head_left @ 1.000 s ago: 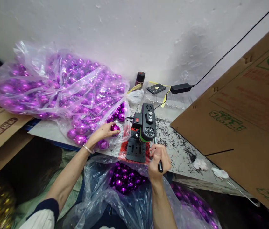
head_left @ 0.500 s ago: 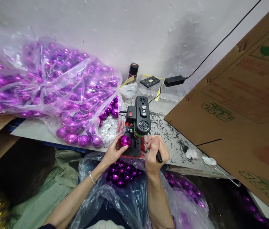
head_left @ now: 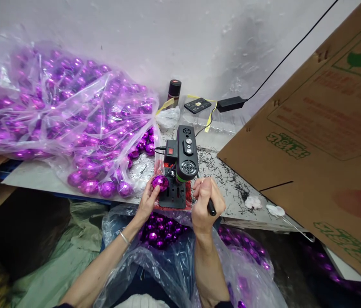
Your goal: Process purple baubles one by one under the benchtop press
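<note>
A shiny purple faceted bauble (head_left: 160, 183) is pinched between the thumb and fingers of my left hand (head_left: 146, 201), at the left edge of the black base plate (head_left: 173, 201). Over that plate stands a small black bench machine (head_left: 187, 149) with round vents, knobs and a red switch. My right hand (head_left: 206, 203) makes a fist around a black handle (head_left: 211, 208), whose end sticks out below the fist. A short grey rod shows between the machine and this hand; whether it joins the handle is hidden. More purple baubles (head_left: 159, 231) lie in clear plastic on my lap.
A big clear bag (head_left: 80, 111) of purple baubles fills the table's left. Behind the machine are a spray can (head_left: 174, 92), a black remote-like pad (head_left: 197, 105) and a power adapter (head_left: 230, 104). Dark shavings litter the tabletop (head_left: 221, 182). A cardboard box (head_left: 311, 171) leans in from the right.
My left hand has drawn the bauble to the left, away from under the machine's head, and turned it. My right hand keeps its grip on the handle. The whole view has shifted slightly.
</note>
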The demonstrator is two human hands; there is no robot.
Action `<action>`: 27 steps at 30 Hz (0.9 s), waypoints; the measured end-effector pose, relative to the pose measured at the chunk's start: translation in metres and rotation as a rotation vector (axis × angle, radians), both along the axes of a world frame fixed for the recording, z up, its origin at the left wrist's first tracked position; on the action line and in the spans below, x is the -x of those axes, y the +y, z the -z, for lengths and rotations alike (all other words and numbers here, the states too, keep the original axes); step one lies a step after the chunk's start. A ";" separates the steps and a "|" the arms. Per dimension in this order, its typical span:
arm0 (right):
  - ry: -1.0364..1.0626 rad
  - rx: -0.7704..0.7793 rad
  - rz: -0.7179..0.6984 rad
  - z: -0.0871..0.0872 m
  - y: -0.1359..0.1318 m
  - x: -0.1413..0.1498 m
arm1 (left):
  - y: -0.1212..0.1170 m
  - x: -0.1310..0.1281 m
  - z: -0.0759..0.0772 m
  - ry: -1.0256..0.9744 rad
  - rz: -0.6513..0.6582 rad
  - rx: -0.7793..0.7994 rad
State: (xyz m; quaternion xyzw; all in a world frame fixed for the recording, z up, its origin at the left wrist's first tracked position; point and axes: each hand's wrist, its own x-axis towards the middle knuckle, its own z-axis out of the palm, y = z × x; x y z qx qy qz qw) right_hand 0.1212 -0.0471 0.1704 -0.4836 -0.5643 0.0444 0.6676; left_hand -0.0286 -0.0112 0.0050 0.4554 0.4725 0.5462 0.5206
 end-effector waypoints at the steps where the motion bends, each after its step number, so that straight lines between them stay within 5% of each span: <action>1: 0.002 -0.009 -0.010 0.000 0.000 0.000 | -0.001 -0.001 0.001 0.063 0.011 -0.020; 11: -0.030 -0.030 -0.022 0.003 -0.001 -0.002 | -0.003 -0.007 0.000 0.745 0.109 -0.466; 17: -0.054 -0.016 -0.003 0.005 -0.003 -0.003 | 0.003 -0.013 -0.003 0.767 0.092 -0.529; 27: -0.108 -0.075 0.013 0.016 -0.004 -0.005 | 0.013 -0.025 0.005 0.689 0.181 -0.381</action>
